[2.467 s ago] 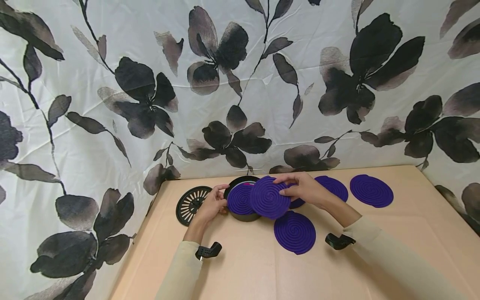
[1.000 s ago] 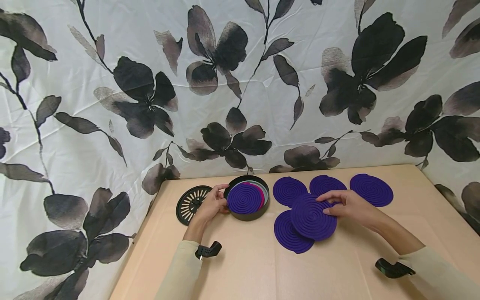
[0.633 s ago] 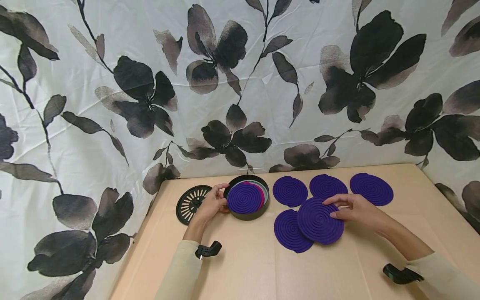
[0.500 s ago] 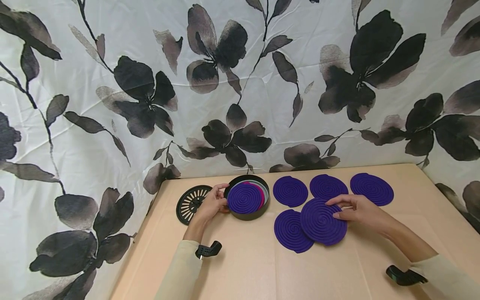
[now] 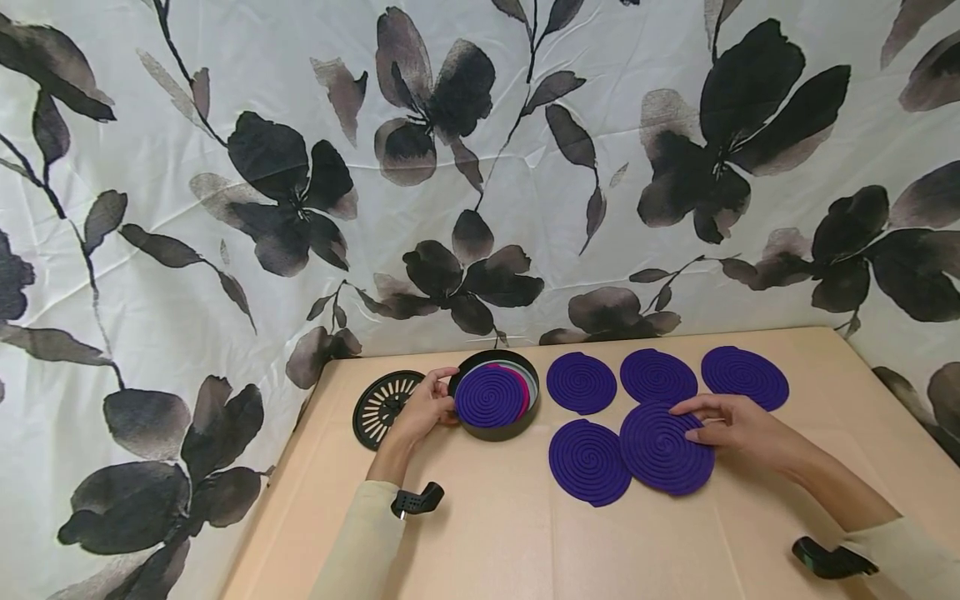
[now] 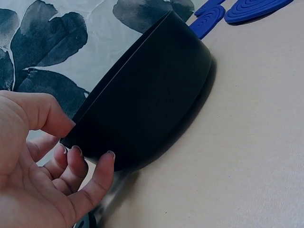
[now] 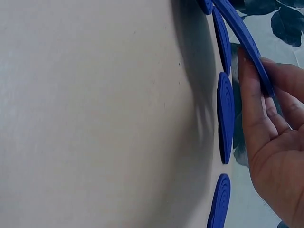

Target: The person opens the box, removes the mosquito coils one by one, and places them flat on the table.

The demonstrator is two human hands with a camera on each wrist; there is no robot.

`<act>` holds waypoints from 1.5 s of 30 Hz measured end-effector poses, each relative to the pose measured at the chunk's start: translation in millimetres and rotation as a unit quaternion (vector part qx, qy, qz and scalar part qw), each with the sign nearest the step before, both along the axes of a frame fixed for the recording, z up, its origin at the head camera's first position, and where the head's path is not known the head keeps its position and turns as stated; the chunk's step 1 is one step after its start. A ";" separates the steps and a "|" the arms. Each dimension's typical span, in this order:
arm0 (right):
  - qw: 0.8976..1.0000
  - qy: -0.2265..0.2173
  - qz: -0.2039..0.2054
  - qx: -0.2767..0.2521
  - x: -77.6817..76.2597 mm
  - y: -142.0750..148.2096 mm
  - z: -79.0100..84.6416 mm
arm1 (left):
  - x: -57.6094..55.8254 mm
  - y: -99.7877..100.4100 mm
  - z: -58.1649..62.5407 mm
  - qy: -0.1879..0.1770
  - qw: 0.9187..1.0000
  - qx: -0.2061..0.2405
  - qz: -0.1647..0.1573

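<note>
My right hand [image 5: 738, 427] pinches a purple spiral-ribbed coaster [image 5: 658, 457] by its right edge. In the right wrist view that coaster [image 7: 246, 39] is tilted and lifted over the table, thumb on one face and fingers on the other. My left hand [image 5: 422, 412] grips the near-left rim of a black round holder [image 5: 498, 433]. The left wrist view shows the thumb at the rim and fingers against the outer wall of the holder [image 6: 147, 95]. Inside the holder lies a purple coaster [image 5: 487, 398], with pink and pale grey ones partly showing beneath it.
Several purple coasters lie flat: one [image 5: 581, 383] right of the holder, one [image 5: 657, 373] beyond the held coaster, one [image 5: 744, 377] at far right, one [image 5: 588, 463] nearer. A black slotted disc [image 5: 369, 421] lies left, partly behind the left hand. A floral cloth [image 5: 480, 167] hangs behind the table.
My right hand has carried the purple coaster from over the holder to the right and toward me, past the nearer coaster. My left hand has stayed on the holder's rim.
</note>
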State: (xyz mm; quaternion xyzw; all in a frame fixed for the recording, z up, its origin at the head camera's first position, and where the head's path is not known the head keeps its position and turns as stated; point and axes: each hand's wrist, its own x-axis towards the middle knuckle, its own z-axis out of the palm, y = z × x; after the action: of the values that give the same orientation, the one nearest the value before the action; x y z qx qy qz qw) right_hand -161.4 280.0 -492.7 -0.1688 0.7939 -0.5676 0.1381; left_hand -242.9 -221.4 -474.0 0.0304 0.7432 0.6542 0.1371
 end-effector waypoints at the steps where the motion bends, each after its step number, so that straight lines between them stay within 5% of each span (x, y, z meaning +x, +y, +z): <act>1: 1.000 -0.002 0.003 -0.001 -0.2 1.8 -0.4 | -1.1 -0.6 -1.3 -0.003 1.000 0.000 0.000; 7: 1.000 -0.018 0.019 -0.005 -2.7 12.3 -3.4 | -8.3 -2.2 -13.0 -0.001 1.000 -0.006 0.010; 17: 0.999 -0.005 0.044 0.005 -7.4 25.1 -7.0 | -8.2 -0.1 -14.8 0.011 1.000 -0.012 0.020; 28: 0.994 0.070 0.022 0.085 -8.7 30.0 -7.2 | -10.4 -2.0 -16.8 0.003 1.000 -0.012 0.013; 45: 0.987 0.080 0.009 0.138 -14.8 30.3 -6.8 | -6.6 2.5 -15.0 0.014 0.999 -0.009 0.030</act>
State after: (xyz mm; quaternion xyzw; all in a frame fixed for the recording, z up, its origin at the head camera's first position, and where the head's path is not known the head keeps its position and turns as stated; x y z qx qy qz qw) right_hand -176.2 310.2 -499.6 -0.2001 0.8713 -0.4364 0.1014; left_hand -249.5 -218.9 -489.0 0.0156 0.7512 0.6511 0.1075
